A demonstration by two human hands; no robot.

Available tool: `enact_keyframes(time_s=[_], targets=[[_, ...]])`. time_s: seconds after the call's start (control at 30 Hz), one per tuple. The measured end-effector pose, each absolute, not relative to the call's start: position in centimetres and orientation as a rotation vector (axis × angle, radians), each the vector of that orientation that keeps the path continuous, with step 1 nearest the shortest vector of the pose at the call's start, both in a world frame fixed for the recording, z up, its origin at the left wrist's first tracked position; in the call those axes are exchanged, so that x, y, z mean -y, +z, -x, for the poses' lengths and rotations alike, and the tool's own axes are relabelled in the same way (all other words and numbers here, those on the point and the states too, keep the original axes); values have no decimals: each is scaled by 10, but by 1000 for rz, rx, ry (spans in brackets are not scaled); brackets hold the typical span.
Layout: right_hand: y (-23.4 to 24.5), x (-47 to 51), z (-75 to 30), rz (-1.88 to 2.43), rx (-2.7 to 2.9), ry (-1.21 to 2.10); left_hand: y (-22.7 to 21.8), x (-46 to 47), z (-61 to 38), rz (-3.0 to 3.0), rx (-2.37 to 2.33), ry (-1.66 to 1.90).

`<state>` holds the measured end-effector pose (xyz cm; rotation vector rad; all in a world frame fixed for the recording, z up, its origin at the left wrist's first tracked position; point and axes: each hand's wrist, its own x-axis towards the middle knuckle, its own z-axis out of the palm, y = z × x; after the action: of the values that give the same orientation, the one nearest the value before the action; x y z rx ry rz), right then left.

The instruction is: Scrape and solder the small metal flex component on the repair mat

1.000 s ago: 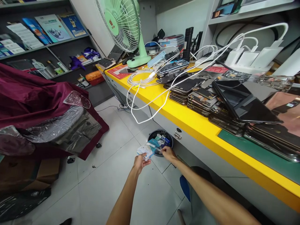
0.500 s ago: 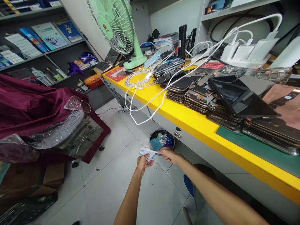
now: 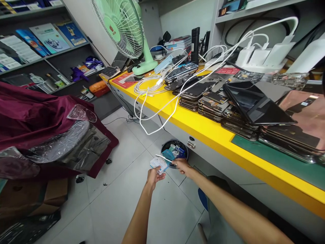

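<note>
My left hand (image 3: 153,178) grips a small white and blue packet (image 3: 158,165) low over the tiled floor. My right hand (image 3: 181,165) is just to its right, pinching one end of a thin white strip (image 3: 165,158) that runs up and left above the packet. Right below and beyond both hands stands a round black bin (image 3: 174,150), holding blue and white packaging. The packet's print is too small to read, and my fingers hide part of it.
A yellow workbench (image 3: 203,127) runs along the right, carrying stacks of phones and screens, white cables and chargers. A green fan (image 3: 142,57) stands on it. A maroon cloth with plastic sheeting (image 3: 50,135) covers a bulky shape at left, near cardboard and shelves.
The thin white strip now sticks out clear of the packet toward the upper left. Both hands stay over the bin's front edge, and the view has tilted slightly.
</note>
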<state>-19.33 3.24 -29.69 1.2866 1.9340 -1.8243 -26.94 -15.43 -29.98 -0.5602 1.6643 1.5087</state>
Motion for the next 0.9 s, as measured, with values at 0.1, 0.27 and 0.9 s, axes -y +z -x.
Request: enact_keyframes(time_s=[0.1,0.27,0.9], targets=[[-296,-32,191,-1272,-1937,-1778,-301,156,269,571,-1657,1519],[-292,-40,190,-1222,-1894,-1745,-301,158,269,596,-1640,1558],[-282,-52,164,-1247,-1940,-1740,-294,161,264,637,-1616,1625]])
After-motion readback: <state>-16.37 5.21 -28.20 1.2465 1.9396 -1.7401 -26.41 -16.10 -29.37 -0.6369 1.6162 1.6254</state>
